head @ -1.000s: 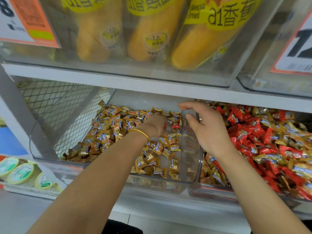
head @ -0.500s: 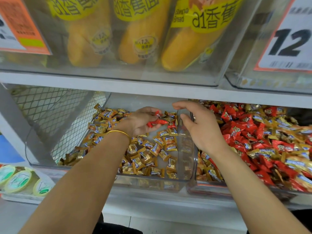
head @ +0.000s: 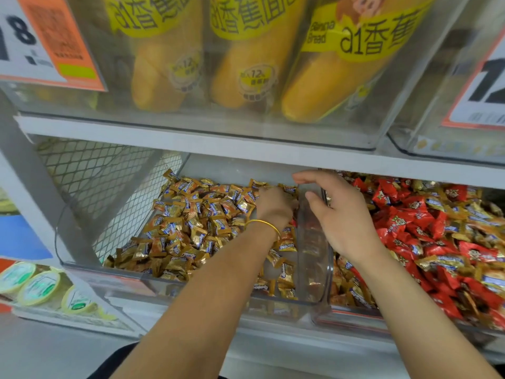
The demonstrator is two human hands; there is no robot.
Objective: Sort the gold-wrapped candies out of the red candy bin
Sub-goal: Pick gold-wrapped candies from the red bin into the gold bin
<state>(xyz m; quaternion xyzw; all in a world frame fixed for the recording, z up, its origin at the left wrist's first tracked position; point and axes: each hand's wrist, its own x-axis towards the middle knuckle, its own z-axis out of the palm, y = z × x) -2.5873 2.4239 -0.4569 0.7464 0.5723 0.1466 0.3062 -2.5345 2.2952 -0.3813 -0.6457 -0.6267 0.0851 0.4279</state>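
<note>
The left clear bin (head: 311, 269) is filled with gold-wrapped candies (head: 196, 222). To its right, the red candy bin (head: 352, 315) holds red candies (head: 410, 228) with gold-wrapped ones (head: 442, 261) mixed in. My left hand (head: 273, 207), with a gold bangle on the wrist, is knuckles-up in the gold bin near its right wall. Its fingers curl down out of sight, and a sliver of red wrapper (head: 293, 222) shows at its edge. My right hand (head: 347, 222) hovers over the wall between the bins, its fingers relaxed and spread and the thumb on the gold side.
A white shelf edge (head: 246, 154) runs close above both bins. Over it stand banana bread packs (head: 246, 64) in a clear bin, with price tags (head: 49, 42) at either side. A mesh panel (head: 95, 181) closes the left side. Round lidded cups (head: 38, 285) sit at the lower left.
Half a second ago my left hand was turned palm-up, holding red candies. It has now rolled back knuckles-up among the gold candies. The right hand has stayed at the dividing wall.
</note>
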